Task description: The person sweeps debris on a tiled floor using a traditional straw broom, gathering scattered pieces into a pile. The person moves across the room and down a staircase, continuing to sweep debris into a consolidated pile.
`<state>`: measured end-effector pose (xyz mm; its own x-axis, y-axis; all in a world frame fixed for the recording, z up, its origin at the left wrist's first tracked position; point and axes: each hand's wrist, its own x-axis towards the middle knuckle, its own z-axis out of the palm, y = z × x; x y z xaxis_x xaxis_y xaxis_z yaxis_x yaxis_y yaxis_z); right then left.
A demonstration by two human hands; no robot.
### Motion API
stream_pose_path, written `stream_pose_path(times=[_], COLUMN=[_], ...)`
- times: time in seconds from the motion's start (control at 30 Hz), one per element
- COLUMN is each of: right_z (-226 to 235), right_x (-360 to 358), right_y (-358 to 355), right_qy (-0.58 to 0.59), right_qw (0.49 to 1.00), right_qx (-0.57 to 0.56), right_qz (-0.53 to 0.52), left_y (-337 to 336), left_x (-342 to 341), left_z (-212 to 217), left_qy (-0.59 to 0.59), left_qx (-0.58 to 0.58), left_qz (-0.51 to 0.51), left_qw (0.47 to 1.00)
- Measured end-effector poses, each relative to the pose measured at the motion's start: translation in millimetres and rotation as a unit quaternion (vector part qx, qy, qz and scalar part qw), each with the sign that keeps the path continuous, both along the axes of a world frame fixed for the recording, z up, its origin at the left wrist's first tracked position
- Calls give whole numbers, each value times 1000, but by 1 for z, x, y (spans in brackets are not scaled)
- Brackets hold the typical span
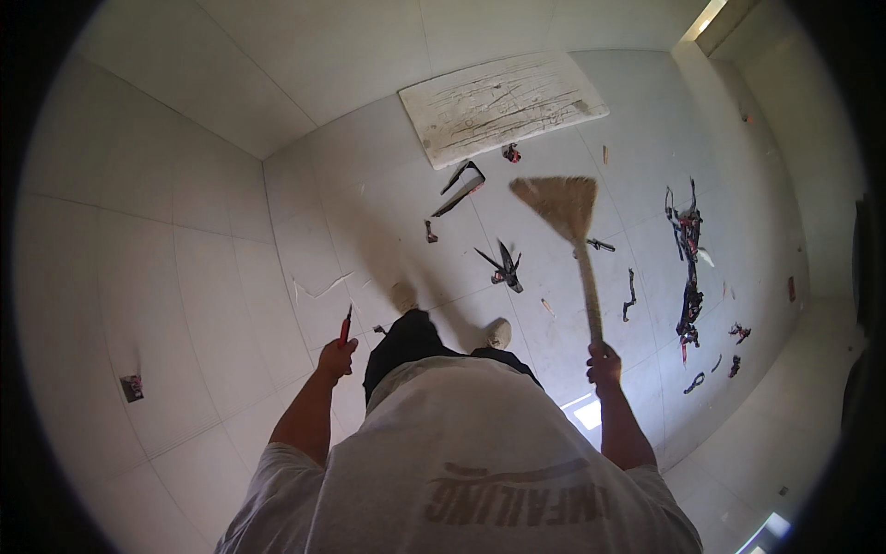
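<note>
My left hand [338, 358] is closed around a slim red-handled tool [346, 328] with a thin dark tip pointing up; its exact kind is too small to make out. In my right hand [604, 365] is the handle of a straw broom [558, 198], its fanned bristles held away from me, over the tiled floor or touching it. Left of the bristles lies a bent black strip [461, 189]. A spiky black scrap [504, 270] rests ahead of my feet, and a short dark piece [629, 295] lies right of the broom handle.
A long heap of black and red scraps [688, 268] stretches along the right side. At the far wall lies a scored, worn white board [503, 103]. Pale strips [323, 288] lie near the left wall, which has an open socket box [132, 388] with wires.
</note>
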<state>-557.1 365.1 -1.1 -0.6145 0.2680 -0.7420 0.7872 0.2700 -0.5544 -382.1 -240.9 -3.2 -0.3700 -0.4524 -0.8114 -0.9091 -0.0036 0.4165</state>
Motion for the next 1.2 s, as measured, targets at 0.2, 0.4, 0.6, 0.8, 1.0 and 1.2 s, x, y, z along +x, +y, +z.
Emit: stream_pose_path(times=[0.2, 0.4, 0.6, 0.8, 1.0, 1.2], right_z=[-16, -7, 15, 14, 21, 21], right_x=[1, -36, -66, -75, -101, -136], right_y=[-118, -210, -249, -271, -261, -219], right_qy=[-55, -50, 7, 16, -33, -46], right_qw=[998, 997, 996, 992, 995, 999], right_qx=[-10, -27, -42, -44, -24, -5], right_qz=[-42, -49, -84, -119, -87, 17], left_y=[-102, -232, -280, -226, -216, -181], left_x=[-21, 58, 158, 96, 44, 36], left_z=[30, -13, -118, -67, -28, -27], left_qy=[91, 98, -72, -5, 41, 22], left_qx=[-31, -43, 33, 33, 13, 7], left_qz=[11, 180, 325, 207, 186, 287], left_qw=[995, 978, 943, 978, 982, 958])
